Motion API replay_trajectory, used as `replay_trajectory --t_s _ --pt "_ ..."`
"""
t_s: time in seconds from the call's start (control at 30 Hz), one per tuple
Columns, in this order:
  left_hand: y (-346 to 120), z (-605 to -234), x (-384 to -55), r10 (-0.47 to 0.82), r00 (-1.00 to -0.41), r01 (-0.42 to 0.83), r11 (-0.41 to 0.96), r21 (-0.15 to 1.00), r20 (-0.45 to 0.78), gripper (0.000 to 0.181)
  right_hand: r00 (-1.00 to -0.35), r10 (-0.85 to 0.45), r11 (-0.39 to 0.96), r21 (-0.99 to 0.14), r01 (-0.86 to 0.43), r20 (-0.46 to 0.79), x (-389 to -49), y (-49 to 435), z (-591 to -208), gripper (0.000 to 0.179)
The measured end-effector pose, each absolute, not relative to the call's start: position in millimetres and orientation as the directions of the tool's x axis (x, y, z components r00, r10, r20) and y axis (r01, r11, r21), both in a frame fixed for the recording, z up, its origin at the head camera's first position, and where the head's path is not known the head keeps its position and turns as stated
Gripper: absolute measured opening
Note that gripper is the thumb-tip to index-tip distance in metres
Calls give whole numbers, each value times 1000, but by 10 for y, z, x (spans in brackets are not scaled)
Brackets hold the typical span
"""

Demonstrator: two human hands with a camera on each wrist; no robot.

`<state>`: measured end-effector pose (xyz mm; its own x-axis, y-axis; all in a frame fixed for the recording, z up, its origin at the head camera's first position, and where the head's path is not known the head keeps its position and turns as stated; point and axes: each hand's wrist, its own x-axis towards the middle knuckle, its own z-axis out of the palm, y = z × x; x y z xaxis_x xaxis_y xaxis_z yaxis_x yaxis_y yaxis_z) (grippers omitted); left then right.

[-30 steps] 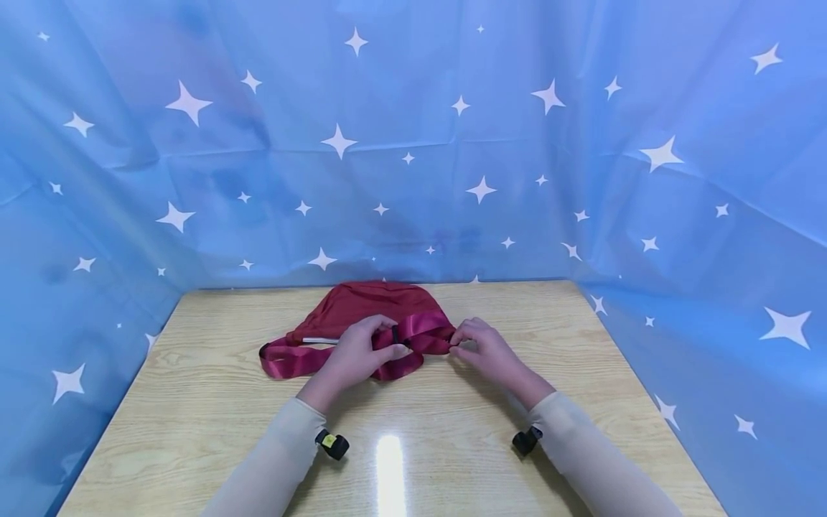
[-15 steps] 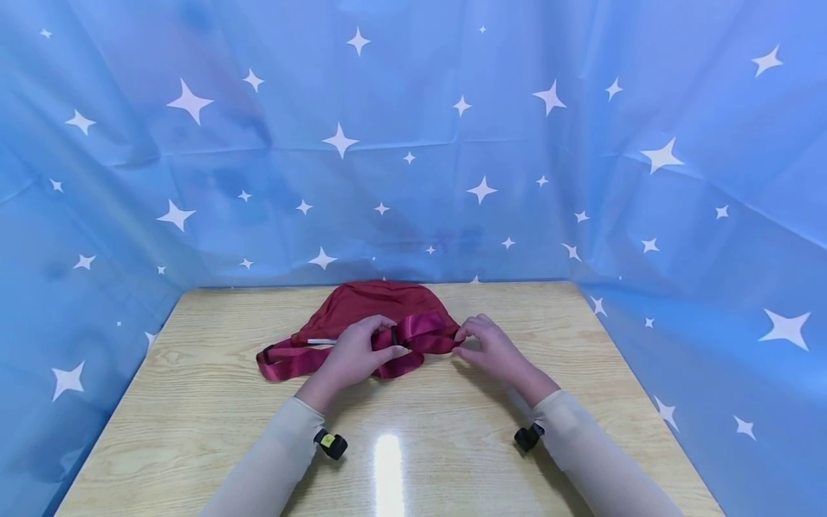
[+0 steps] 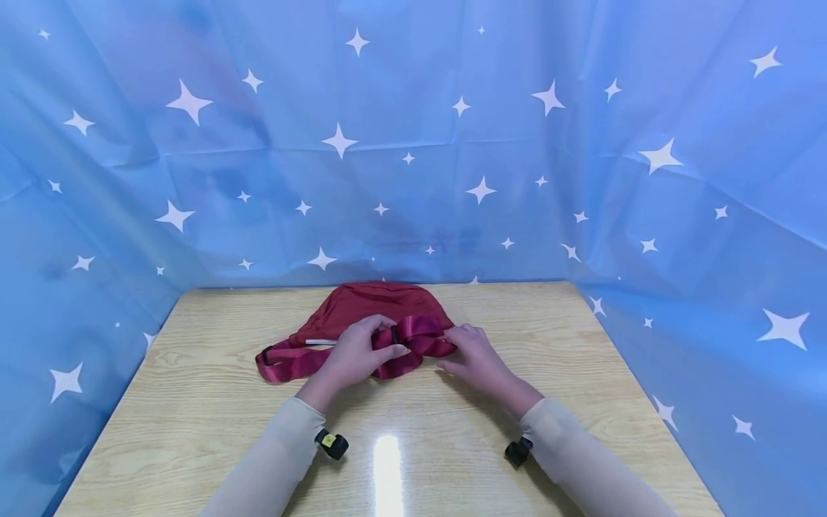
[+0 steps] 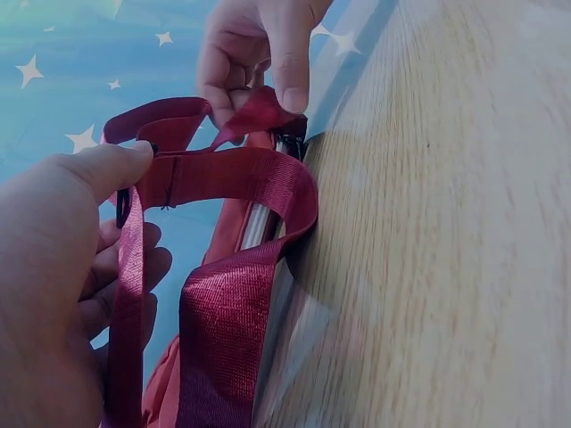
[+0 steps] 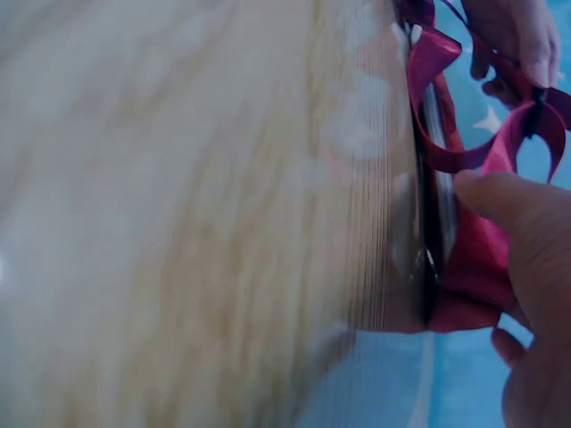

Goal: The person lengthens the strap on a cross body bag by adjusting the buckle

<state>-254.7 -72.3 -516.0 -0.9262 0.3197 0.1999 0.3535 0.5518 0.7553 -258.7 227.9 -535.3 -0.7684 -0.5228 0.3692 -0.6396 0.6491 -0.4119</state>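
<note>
Within head view only, sleeves (image 3: 274,449), bag's curved top (image 3: 381,293)

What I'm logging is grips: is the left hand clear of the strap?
No, the left wrist view shows the left hand holding the strap at its buckle.

The left forearm (image 3: 258,467) in a cream cloth sleeve (image 3: 291,427) and the right forearm (image 3: 597,463) in a matching sleeve (image 3: 555,424) slant inward. The bare left hand (image 3: 352,353) pinches, its straight thumb (image 4: 116,167) opposite bent fingers (image 4: 153,266). The bare right hand (image 3: 481,360), near it but apart, has its thumb (image 4: 291,62) extended beside curled fingers; how firmly they close is hard to judge through the blur.
</note>
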Motion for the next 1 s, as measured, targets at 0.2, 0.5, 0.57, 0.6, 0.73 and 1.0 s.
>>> replay_trajectory --t_s 0.2,0.5,0.57,0.6,0.73,1.0 --pt "-734 -5200 -2555 318 -926 358 561 746 205 46 -748 -533 653 -369 -661 397 -2625 2267 -5387 36" --pt "-758 -5236 -2577 308 -928 358 586 727 209 46 -742 -549 647 -366 -669 385 -2665 2334 -5327 37" --pt "-761 -5241 -2584 314 -925 367 586 722 214 45 -746 -554 654 -361 -665 371 -2677 2370 -5303 38" --pt "-764 -5244 -2588 317 -923 370 586 721 216 45 -750 -555 661 -357 -660 360 -2682 2391 -5292 37" --pt "-779 -5244 -2592 328 -919 378 581 721 217 44 -769 -555 687 -346 -639 317 -2717 2474 -5273 35" --pt "-769 -5237 -2594 325 -917 387 576 720 232 47 -762 -583 706 -288 -646 282 -2679 2301 -5272 53"
